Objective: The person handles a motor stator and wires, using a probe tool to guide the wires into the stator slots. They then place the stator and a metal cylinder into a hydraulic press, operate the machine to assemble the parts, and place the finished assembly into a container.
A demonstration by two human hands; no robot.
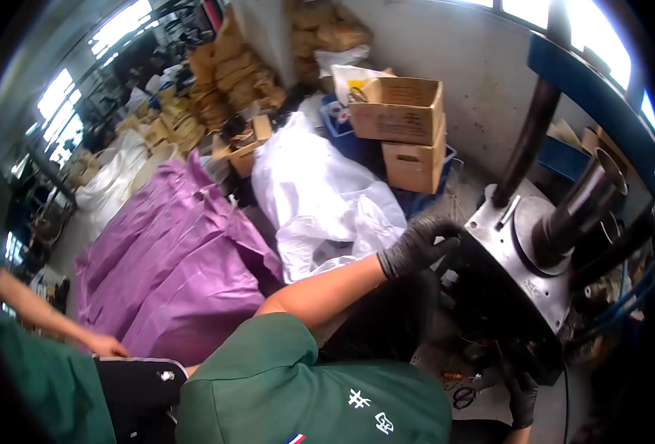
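My left hand point(416, 248), in a black glove, is beside the dark body of a press-like machine point(523, 266) with a metal top plate. Its fingers are curved near the edge, with the thumb apart and nothing visible between them. Below the machine's near side is my right hand point(521, 399), also black-gloved. Its fingers point up into the shadow under the machine, so what they touch is hidden. Black-handled scissors point(464, 397) lie just left of that hand.
A white plastic bag point(320, 192) and a purple sheet-covered heap point(172, 266) stand to the left. Cardboard boxes point(398, 111) are stacked by the wall. Another person's bare hand point(107, 345) is at the left. Steel columns point(527, 140) rise from the machine.
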